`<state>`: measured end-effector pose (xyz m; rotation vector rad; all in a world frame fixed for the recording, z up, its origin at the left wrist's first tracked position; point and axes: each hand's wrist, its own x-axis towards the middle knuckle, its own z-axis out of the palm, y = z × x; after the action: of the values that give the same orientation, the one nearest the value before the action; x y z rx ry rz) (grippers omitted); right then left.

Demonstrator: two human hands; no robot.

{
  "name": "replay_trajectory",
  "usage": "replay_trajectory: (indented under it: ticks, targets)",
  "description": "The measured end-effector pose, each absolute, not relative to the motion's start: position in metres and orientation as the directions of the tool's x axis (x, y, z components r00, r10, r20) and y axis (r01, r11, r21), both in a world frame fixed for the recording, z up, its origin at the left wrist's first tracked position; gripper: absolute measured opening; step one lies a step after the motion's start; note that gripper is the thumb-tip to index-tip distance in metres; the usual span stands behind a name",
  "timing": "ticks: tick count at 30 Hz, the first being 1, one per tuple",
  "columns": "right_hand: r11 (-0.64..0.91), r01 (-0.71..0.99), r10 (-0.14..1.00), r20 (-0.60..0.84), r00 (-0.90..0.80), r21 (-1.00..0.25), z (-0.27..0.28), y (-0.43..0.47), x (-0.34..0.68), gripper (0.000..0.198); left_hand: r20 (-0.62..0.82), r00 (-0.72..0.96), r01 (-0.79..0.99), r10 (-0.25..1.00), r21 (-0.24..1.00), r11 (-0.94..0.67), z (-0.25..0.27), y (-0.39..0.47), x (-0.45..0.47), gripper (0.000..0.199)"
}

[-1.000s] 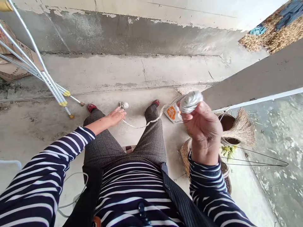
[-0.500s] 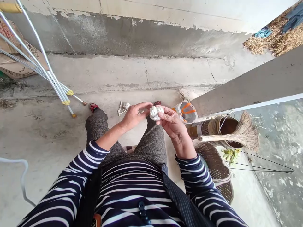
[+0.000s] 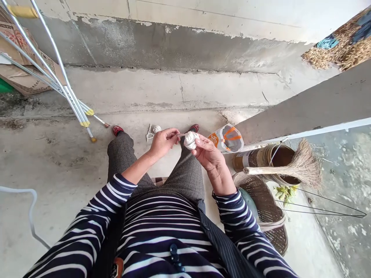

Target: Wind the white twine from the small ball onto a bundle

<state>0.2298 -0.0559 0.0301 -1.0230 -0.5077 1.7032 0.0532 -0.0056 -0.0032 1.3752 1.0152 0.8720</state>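
Note:
Above my lap, my right hand (image 3: 209, 152) grips a small white ball of cord (image 3: 190, 140) between thumb and fingers. From its top a short strand of cord (image 3: 182, 134) runs left to my left hand (image 3: 164, 145), whose thumb and fingers pinch it. The strand looks taut between the hands. On the floor beyond my left hand lies another small white ball of cord (image 3: 157, 129), with loose loops of cord (image 3: 150, 133) beside it.
Crutches (image 3: 74, 100) lean at the left near cardboard boxes (image 3: 20, 77). To the right stand a white and orange bag (image 3: 232, 138), a bucket (image 3: 278, 154) under a straw broom (image 3: 307, 166), and a woven basket (image 3: 261, 197). A concrete wall (image 3: 174, 50) runs across the front.
My left hand has closed on a strand and drawn it out leftwards from the ball. My right hand still holds the ball. The view has shifted slightly.

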Motion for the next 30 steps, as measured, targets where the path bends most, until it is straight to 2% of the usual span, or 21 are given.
replay_trajectory:
  ticks: [5,15,20,24,28,30]
  targets:
    - [-0.380,-0.572,0.913,-0.393,-0.107,-0.727,0.024,-0.061,0.230,0.035,-0.095,0.363,0.137,0.927,0.989,0.048,-0.015,-0.005,0.048,0.013]
    - [-0.420,-0.580,0.894,-0.428,-0.132,-0.698,0.017,-0.066,0.222,0.038,-0.028,0.330,0.372,0.944,0.923,-0.103,-0.027,-0.001,0.034,0.017]
    - [-0.370,-0.581,0.916,-0.390,-0.096,-0.725,0.026,-0.064,0.229,0.029,-0.116,0.290,0.408,0.950,0.913,-0.013,-0.038,-0.004,0.026,0.022]
    - [-0.285,-0.613,0.943,-0.330,-0.042,-0.737,0.037,-0.060,0.236,0.030,-0.183,0.330,0.326,0.926,0.943,0.070,-0.044,-0.014,0.023,0.020]
    - [-0.304,-0.560,0.941,-0.333,-0.054,-0.771,0.038,-0.058,0.238,0.033,-0.078,0.279,0.129,0.957,0.991,0.043,-0.036,-0.018,0.027,0.019]
    - [-0.338,-0.541,0.933,-0.348,-0.088,-0.770,0.033,-0.059,0.234,0.035,-0.022,0.249,0.024,0.968,1.000,0.017,-0.029,-0.019,0.032,0.027]
